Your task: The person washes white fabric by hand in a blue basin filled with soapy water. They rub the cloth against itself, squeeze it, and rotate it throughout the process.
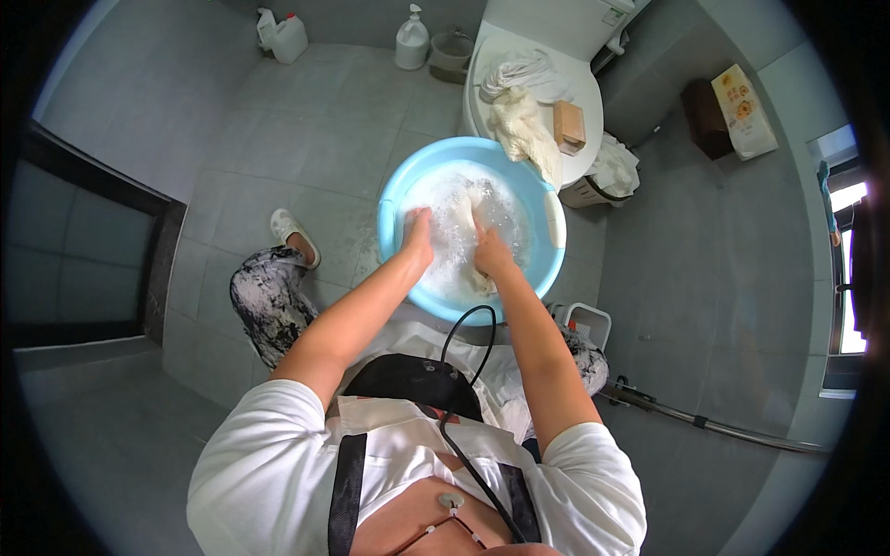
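Note:
A round light blue basin (399, 185) full of soapy, foamy water stands on the grey tiled floor in front of me. A cream-coloured cloth (475, 218) lies bunched in the suds. My left hand (418, 236) dips into the foam at the left side of the cloth, fingers together, pressing on it. My right hand (489, 252) grips the cloth's lower end, knuckles up, partly under the foam. Both forearms reach down from the lower edge into the basin.
A closed white toilet lid (584, 88) behind the basin carries white and cream cloths (521, 102) and a brown soap bar (568, 123). Detergent bottles (412, 39) stand by the far wall. A small white stool (587, 322) sits at the right, a metal rod (705, 424) lies on the floor.

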Available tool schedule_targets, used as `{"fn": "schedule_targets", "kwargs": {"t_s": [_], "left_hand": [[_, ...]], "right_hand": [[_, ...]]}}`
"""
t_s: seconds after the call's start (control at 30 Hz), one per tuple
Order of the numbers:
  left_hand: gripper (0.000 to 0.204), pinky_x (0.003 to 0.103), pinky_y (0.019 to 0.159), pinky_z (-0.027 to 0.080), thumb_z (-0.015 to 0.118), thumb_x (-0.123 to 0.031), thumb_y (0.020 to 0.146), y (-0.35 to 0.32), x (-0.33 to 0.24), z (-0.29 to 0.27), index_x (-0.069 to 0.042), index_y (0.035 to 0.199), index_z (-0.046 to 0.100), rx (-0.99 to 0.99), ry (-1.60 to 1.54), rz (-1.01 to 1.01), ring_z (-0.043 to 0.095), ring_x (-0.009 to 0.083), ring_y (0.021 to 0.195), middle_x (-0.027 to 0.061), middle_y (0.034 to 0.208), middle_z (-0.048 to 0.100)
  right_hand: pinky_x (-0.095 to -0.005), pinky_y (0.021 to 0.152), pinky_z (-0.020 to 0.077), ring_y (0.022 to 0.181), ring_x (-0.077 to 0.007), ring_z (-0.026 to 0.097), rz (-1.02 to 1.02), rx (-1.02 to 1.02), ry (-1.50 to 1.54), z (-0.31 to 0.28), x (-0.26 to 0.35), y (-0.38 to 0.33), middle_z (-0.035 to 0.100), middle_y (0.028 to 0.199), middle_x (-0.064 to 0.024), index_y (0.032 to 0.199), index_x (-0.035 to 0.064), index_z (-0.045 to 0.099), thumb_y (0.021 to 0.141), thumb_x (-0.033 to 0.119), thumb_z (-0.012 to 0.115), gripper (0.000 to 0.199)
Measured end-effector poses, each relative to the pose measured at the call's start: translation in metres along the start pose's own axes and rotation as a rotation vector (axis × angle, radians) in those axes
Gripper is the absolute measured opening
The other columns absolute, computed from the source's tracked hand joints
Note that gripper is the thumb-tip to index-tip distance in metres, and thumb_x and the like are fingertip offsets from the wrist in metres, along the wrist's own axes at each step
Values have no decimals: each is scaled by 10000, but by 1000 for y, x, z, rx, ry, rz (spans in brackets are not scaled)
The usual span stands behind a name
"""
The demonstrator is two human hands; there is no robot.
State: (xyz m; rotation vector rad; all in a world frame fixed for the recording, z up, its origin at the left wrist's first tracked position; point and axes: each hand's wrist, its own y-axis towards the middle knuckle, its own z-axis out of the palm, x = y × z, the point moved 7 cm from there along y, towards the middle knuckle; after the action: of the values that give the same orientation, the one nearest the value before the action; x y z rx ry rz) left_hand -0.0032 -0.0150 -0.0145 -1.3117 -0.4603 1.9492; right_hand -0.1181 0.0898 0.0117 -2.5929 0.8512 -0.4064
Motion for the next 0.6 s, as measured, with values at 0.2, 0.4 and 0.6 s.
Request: {"fn": "schedule_targets", "kwargs": {"t_s": [0.2, 0.4, 0.6], "left_hand": [[525, 359, 925, 303, 522, -252, 776, 20, 5, 2, -36, 1220, 342, 75, -28, -34, 359, 242, 1122, 136, 1225, 376], [535, 361, 943, 278, 522, -285, 778, 14, 3, 20, -62, 1231, 346, 48, 30, -135, 316, 246, 1161, 135, 1275, 331], [452, 407, 941, 293, 436, -351, 839, 52, 18, 27, -86, 1202, 386, 122, -111, -215, 378, 262, 1117, 113, 1253, 374]], "right_hand": [[-386, 803, 436, 929, -306, 542, -2, 73, -198, 18, -1, 13, 575, 976, -143, 1093, 36, 510, 752, 114, 493, 350], [-300, 655, 439, 763, -207, 564, -106, -304, 516, -53, 3, 7, 601, 884, -121, 1074, 50, 532, 707, 68, 468, 373], [-205, 549, 362, 622, -78, 436, -272, -115, 1254, -137, 31, -34, 551, 783, -24, 1047, 49, 550, 667, 16, 445, 396]]}}
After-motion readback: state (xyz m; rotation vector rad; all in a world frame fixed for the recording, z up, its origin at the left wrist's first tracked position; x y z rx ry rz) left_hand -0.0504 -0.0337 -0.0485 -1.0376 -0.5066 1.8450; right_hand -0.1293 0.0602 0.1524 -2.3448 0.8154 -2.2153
